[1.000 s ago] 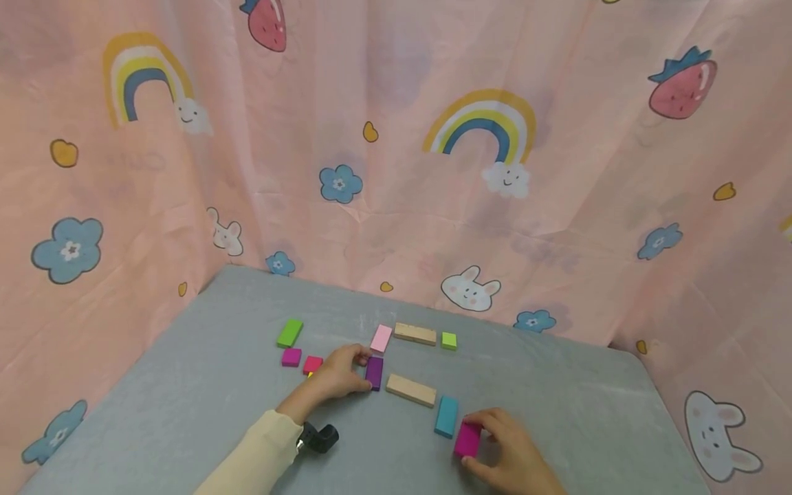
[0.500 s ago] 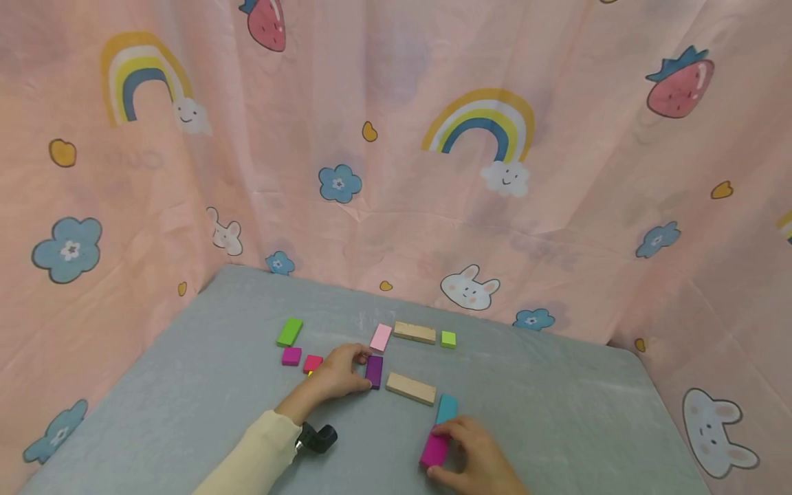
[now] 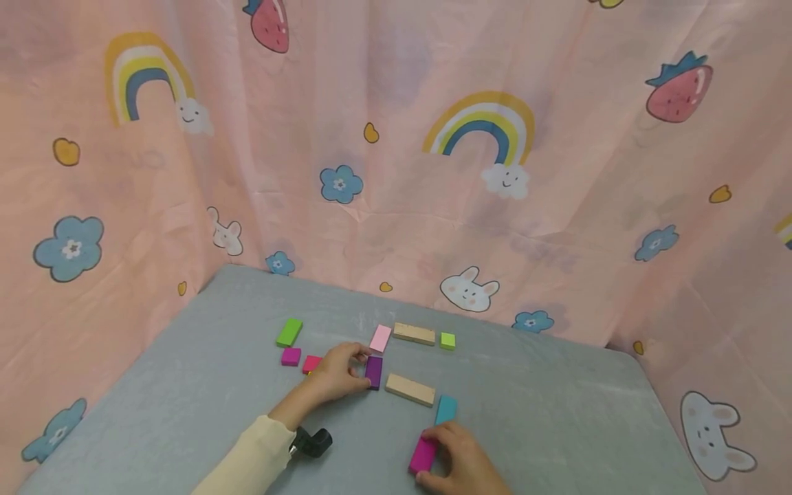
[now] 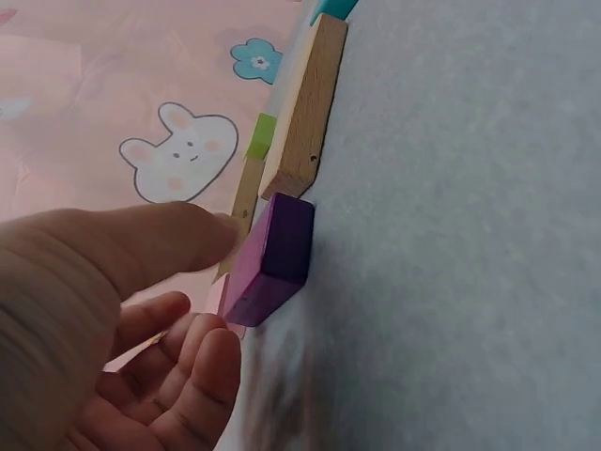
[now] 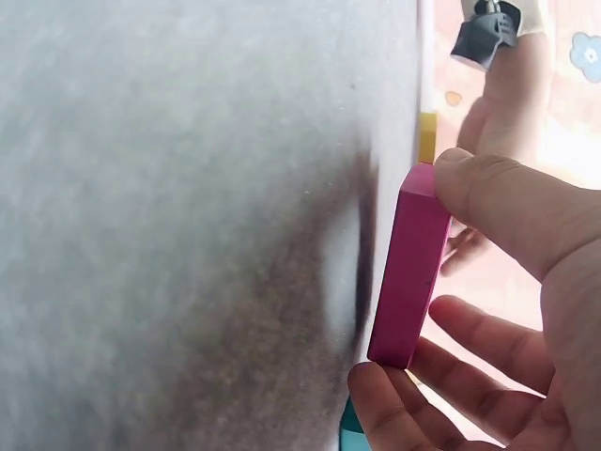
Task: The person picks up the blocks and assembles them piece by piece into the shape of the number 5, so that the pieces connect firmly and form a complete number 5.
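Observation:
My right hand (image 3: 463, 464) holds a magenta block (image 5: 413, 268) by its two ends, thumb at one and fingertips at the other. In the head view it is just nearer to me than a blue block (image 3: 446, 410), which the hand partly covers. My left hand (image 3: 337, 371) is at the left side of a purple block (image 3: 374, 372), thumb by its near end and a finger by its far end. In the left wrist view the thumb is beside the purple block, the fingers loosely bent below. Past it lies a plain wooden block (image 4: 310, 108).
Behind are a pink block (image 3: 380, 339), another wooden block (image 3: 414, 334) and a small lime block (image 3: 448, 341). Left of my left hand lie a green block (image 3: 289, 332), a small magenta block (image 3: 291, 357) and a red block (image 3: 311, 364). A printed curtain (image 3: 396, 227) borders the grey table (image 3: 557, 405).
My right hand has moved left with the magenta block, from the right of the blue block to its near side. My left hand has stayed by the purple block.

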{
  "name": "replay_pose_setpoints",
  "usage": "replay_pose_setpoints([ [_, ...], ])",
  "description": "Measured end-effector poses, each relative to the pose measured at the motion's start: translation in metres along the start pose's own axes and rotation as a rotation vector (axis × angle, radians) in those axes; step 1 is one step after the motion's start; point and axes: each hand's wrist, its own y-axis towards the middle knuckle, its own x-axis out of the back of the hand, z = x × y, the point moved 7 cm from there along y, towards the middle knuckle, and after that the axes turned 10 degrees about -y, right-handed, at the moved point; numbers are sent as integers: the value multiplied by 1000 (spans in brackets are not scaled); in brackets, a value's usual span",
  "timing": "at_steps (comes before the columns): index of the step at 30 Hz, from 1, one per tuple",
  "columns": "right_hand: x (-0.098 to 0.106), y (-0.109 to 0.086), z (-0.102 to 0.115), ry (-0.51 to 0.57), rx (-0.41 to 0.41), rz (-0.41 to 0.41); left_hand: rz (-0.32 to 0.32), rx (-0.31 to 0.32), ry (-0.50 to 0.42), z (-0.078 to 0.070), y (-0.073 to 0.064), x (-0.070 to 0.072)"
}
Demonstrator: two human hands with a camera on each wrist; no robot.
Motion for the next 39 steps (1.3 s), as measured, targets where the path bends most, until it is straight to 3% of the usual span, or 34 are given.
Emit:
replay_pose_setpoints([
  [9,-2,4,1,-1,9,17,-68,-100,30,-3,-18,16],
  [15,-3,4,2,-13,37,-5,-137,-106,152,-8,-31,30],
  [20,-3,3,3,-22,48,-12,-204,-107,196,-11,-38,44],
  [30,-3,5,1,-24,18,9,-351,-114,272,2,-38,79],
  [34,-2,3,3,-54,48,-10,-407,-69,280,15,-36,95],
  [39,-2,3,3,-47,37,0,-452,74,255,35,-33,116],
])
